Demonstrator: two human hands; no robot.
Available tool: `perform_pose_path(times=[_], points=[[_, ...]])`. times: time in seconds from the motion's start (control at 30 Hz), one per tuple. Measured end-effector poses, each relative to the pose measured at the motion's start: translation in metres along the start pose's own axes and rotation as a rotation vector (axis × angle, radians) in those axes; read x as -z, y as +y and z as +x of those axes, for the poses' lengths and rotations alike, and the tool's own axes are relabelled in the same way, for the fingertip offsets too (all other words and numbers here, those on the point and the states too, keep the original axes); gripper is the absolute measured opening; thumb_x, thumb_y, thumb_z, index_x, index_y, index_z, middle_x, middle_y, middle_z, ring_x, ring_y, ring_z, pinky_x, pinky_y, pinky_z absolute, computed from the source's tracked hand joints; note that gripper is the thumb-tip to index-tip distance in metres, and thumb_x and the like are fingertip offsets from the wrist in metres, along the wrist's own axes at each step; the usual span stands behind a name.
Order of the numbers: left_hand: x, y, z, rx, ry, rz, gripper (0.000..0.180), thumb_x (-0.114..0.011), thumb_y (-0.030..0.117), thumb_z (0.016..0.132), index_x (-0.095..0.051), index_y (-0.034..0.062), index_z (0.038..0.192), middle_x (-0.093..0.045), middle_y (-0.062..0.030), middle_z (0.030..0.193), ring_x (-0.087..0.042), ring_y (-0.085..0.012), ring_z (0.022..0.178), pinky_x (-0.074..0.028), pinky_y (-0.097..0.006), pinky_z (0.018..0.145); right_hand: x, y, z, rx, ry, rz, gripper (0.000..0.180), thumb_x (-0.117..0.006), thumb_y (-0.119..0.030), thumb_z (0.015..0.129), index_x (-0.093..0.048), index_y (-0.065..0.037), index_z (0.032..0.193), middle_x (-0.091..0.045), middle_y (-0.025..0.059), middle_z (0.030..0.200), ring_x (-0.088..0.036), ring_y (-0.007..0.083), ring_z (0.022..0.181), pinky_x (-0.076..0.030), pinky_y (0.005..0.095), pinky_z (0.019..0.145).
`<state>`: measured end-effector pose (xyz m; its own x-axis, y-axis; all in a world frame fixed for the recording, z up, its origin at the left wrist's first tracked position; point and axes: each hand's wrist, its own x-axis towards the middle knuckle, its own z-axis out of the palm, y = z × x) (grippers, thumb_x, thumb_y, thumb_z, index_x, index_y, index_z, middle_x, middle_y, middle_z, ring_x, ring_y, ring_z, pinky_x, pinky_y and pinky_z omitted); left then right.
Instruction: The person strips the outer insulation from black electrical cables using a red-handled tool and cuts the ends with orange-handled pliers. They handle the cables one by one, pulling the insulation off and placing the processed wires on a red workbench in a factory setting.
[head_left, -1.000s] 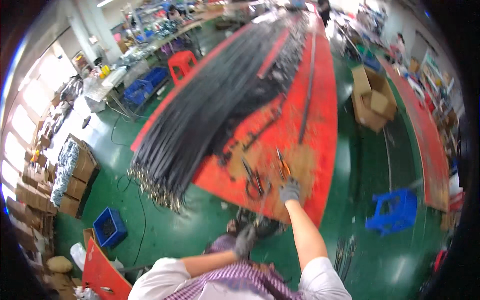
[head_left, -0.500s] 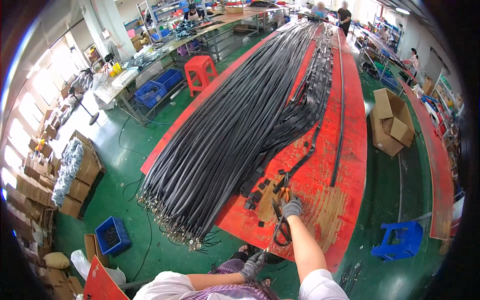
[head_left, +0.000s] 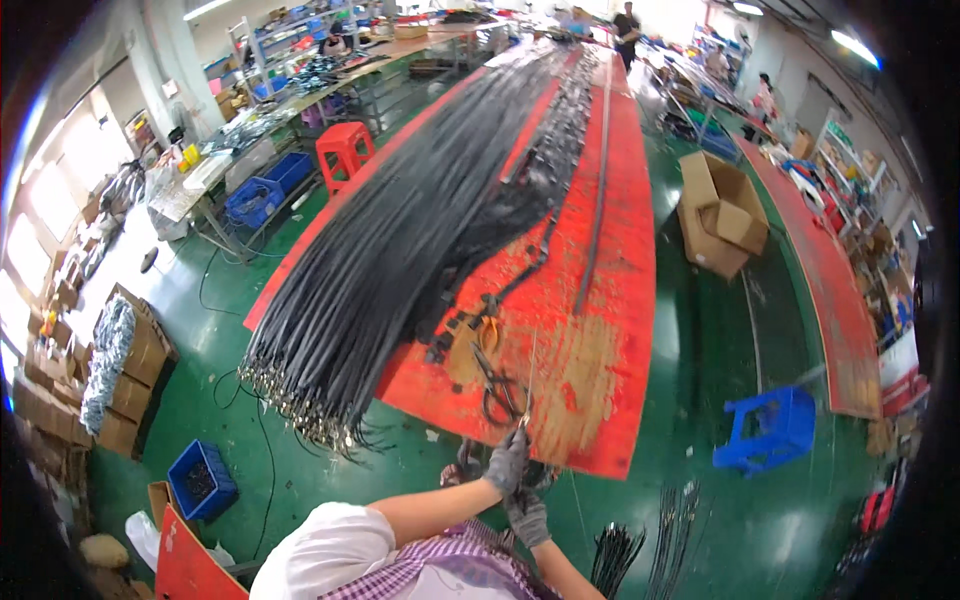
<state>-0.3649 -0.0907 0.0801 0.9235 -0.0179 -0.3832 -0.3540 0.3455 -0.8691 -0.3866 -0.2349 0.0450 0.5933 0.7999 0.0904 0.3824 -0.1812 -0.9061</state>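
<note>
My left hand (head_left: 507, 462), in a grey glove, is closed around a thin strand with a shiny metal end (head_left: 524, 418) that sticks up above the fingers at the table's near edge. Right below it, my right hand (head_left: 527, 514), also gloved, has its fingers curled close against the left; what they grip is hidden. Black-handled scissors (head_left: 500, 396) lie on the red table (head_left: 625, 400) just beyond my hands. Farther off are orange-handled pliers (head_left: 488, 331). A large bundle of long black strips (head_left: 400, 220) with metal ends covers the table's left side.
Small black pieces (head_left: 440, 345) lie by the bundle. A single black strip (head_left: 597, 220) runs along the table's right part. Right of the table stand an open cardboard box (head_left: 722, 215) and a blue stool (head_left: 768, 430). At the left are a blue crate (head_left: 202, 478) and a red stool (head_left: 344, 152).
My right hand has left the pliers on the table and come back to my left hand. The left hand has risen to the table edge. The view has shifted to the right.
</note>
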Motion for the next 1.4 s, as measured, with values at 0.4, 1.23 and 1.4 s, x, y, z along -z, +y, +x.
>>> perform_pose_path(times=[0.4,1.23,1.4], points=[[0.134,-0.146,-0.045,-0.404,-0.141,1.59,0.022,-0.043,0.032,0.085,-0.042,0.0128,0.074,-0.036,0.0026,0.052,-0.032,-0.0095,0.04,-0.029,-0.023,0.038,0.115,-0.031,-0.192,-0.281,0.397,0.069,0.021,-0.05,-0.022,0.076,-0.052,-0.001,0.074,-0.052,0.0121,0.058,-0.049,0.0283,0.05,-0.04,0.0327,0.05],[0.066,-0.053,-0.127,-0.821,0.092,1.528,0.021,-0.041,0.034,0.086,-0.044,0.0158,0.075,-0.033,0.0052,0.048,-0.029,-0.007,0.037,-0.023,-0.021,0.033,0.115,0.038,0.04,-0.59,0.039,0.167,0.021,-0.05,-0.025,0.078,-0.057,-0.005,0.077,-0.053,0.0055,0.056,-0.048,0.0147,0.044,-0.037,0.028,0.041],[0.034,-0.016,-0.126,-0.671,0.058,1.399,0.017,-0.044,0.032,0.085,-0.047,0.016,0.08,-0.035,0.0052,0.049,-0.03,-0.0067,0.037,-0.025,-0.02,0.034,0.103,0.091,0.187,-0.666,-0.111,0.015,0.026,-0.05,-0.029,0.078,-0.053,-0.006,0.066,-0.051,0.0043,0.055,-0.045,0.0132,0.041,-0.034,0.028,0.037]])
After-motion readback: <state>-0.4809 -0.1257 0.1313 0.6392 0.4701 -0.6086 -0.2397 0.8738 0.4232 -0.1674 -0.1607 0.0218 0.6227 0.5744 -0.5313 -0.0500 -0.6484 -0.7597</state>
